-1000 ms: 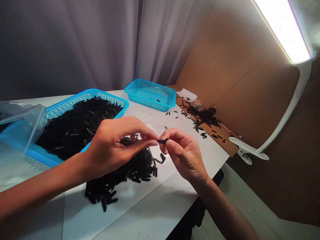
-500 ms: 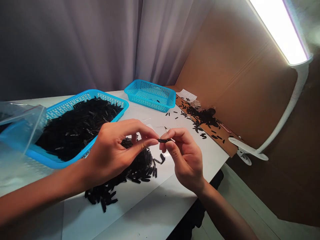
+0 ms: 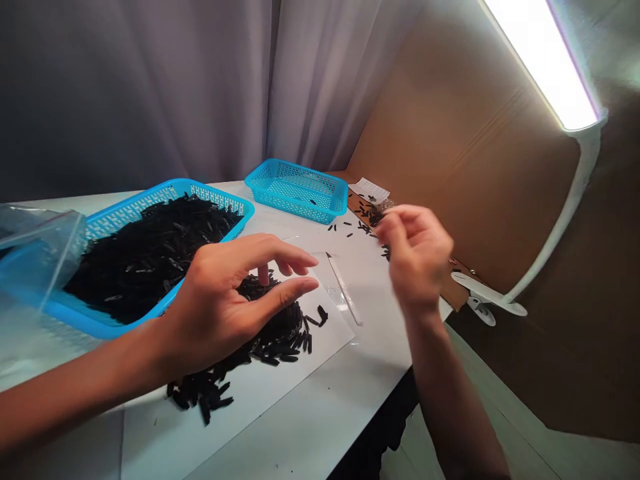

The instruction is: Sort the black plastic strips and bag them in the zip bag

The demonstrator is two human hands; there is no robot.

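Observation:
My left hand (image 3: 235, 300) hovers over a heap of small black strip-like pieces (image 3: 273, 340) on a white sheet. Its thumb and fingers are apart, with nothing between them. Blurred by motion, my right hand (image 3: 417, 250) is raised at the right, near the black pieces scattered by the cardboard. Its thumb and forefinger are pinched together; whatever is between them is too small and smeared to make out. On the table between my hands lies a slim white tool with a dark pointed tip (image 3: 345, 290).
A blue basket (image 3: 187, 190) full of black pieces stands at left, beside a clear plastic bag (image 3: 45, 247). Farther back is a second blue basket (image 3: 295, 207) with a small black piece inside. A clamp lamp (image 3: 555, 187) and a cardboard wall (image 3: 465, 153) border the right.
My hands have come apart. The left has let go of the small black piece both were pinching and stays in place; the right has swung up and rightward, uncovering the white tool.

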